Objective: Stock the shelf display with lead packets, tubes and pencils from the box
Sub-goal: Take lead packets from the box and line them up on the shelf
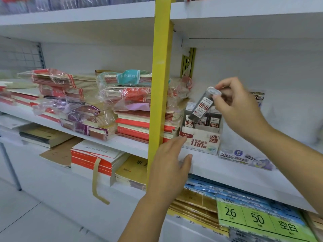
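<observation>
My right hand (235, 105) pinches the white cap end of a clear lead tube (202, 106) with a red and white label, holding it tilted just above a white display box (201, 142) marked HB 0.5. Several more lead tubes (214, 119) stand upright in that box on the white shelf (227, 170). My left hand (172, 165) hovers with straight fingers at the shelf's front edge, beside the box's lower left corner, holding nothing. A flat purple and white lead packet (244, 157) lies on the shelf to the right of the box.
A yellow upright post (160, 95) divides the shelving just left of the box. Wrapped stacks of notebooks (111, 105) fill the shelf to the left. Below are paper pads, blue packs and a green price sign (258, 219). Another packet (257, 96) leans on the back wall.
</observation>
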Demonstrator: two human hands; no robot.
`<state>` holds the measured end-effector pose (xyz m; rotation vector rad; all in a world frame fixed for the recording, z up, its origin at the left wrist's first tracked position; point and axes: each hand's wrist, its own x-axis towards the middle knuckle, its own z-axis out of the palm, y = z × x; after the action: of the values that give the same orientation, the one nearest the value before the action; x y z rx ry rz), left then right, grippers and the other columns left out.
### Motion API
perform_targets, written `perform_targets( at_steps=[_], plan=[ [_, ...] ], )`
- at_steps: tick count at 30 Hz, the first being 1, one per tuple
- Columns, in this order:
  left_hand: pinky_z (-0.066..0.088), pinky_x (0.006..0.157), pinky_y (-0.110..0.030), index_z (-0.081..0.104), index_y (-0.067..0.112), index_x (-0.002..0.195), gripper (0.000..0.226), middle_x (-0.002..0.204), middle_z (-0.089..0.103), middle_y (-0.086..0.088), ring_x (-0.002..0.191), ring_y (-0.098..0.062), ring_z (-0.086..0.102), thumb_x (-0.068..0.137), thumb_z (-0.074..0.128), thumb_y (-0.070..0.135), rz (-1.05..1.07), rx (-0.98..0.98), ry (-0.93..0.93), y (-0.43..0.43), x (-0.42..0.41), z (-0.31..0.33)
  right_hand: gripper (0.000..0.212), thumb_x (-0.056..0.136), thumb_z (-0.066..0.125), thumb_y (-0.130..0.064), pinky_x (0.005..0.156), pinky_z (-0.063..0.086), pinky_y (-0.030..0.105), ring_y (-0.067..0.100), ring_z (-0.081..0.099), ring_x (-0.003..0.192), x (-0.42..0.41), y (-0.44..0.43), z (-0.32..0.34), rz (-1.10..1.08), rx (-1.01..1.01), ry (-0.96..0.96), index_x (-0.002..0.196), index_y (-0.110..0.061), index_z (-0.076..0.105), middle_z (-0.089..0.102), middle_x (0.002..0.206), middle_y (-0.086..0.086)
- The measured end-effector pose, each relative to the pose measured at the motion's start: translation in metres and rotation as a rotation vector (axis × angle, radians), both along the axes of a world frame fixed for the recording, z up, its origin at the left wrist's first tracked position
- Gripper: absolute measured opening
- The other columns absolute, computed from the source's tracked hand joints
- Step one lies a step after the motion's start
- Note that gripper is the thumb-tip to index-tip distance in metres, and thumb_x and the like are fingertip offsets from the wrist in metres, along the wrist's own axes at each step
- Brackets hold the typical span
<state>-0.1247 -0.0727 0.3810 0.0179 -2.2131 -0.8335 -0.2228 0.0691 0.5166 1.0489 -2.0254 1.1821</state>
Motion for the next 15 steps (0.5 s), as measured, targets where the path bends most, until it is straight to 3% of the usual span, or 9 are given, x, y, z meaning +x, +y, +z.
perform_targets(
  at_steps=[5,9,12,15],
  plan=[
    [0.013,0.116,-0.018,0.029,0.032,0.154,0.061,0.162,0.022,0.017,0.146,-0.002,0.016,0.099,0.054,0.038,-0.028,-0.132,-0.019,0.002,-0.013,-0.005,0.017,0.097,0.053,-0.021,0.063,0.049,0.02,0.002,0.062,0.075,-0.022,-0.017,-0.009,-0.099,0.24,0.077,0.102,-0.034,0.044,0.069,0.09,-0.003],
    [0.01,0.121,-0.025,0.022,0.033,0.156,0.063,0.165,0.008,0.018,0.151,-0.004,0.006,0.1,0.05,0.042,-0.048,-0.152,-0.049,0.0,-0.02,-0.011,0.019,0.095,0.057,-0.02,0.06,0.044,0.015,-0.003,0.06,0.077,-0.036,-0.025,-0.013,-0.113,0.3,-0.027,0.102,-0.037,0.049,0.064,0.088,-0.017],
    [0.008,0.119,-0.024,0.023,0.033,0.156,0.062,0.164,0.008,0.018,0.151,-0.004,0.006,0.1,0.049,0.044,-0.044,-0.16,-0.048,-0.001,-0.023,-0.014,0.017,0.092,0.062,-0.018,0.069,0.044,0.015,0.0,0.056,0.082,-0.045,-0.03,-0.013,-0.14,0.324,-0.019,0.103,-0.031,0.058,0.059,0.093,-0.014],
    [0.006,0.116,-0.021,0.029,0.033,0.154,0.059,0.164,0.014,0.017,0.151,-0.004,0.008,0.099,0.05,0.043,-0.039,-0.151,-0.036,-0.001,-0.024,-0.015,0.018,0.089,0.067,-0.023,0.081,0.034,0.023,0.014,0.047,0.1,-0.049,-0.034,-0.015,-0.275,0.442,0.125,0.106,-0.022,0.067,0.048,0.101,-0.004]
  ],
)
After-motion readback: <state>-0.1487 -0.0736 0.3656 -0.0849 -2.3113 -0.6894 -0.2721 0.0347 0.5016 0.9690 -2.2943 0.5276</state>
